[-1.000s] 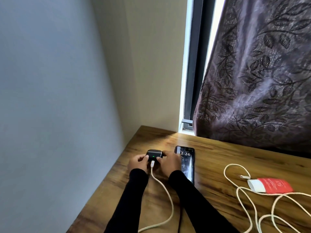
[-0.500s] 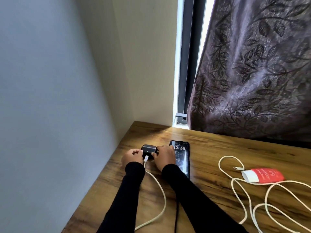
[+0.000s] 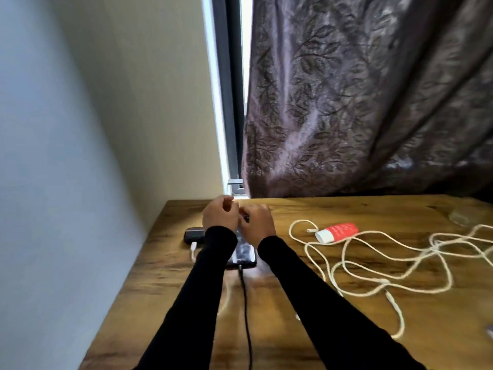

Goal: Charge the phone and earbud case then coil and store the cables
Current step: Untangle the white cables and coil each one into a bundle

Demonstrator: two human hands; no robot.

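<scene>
A black cable (image 3: 246, 311) runs up into your phone (image 3: 244, 256), flat on the table (image 3: 333, 329) between your sleeves. The earbud case (image 3: 194, 234) sits left, white cable (image 3: 193, 248) plugged in. Beyond, your left hand (image 3: 220, 216) and right hand (image 3: 257, 222) hover curled; grip unclear.

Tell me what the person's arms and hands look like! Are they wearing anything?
Both arms are covered by long, snug black sleeves that reach to the wrists, plain with no pattern or writing that shows. The left hand and the right hand are bare: no gloves. No ring, watch or bracelet can be seen from this side.
</scene>
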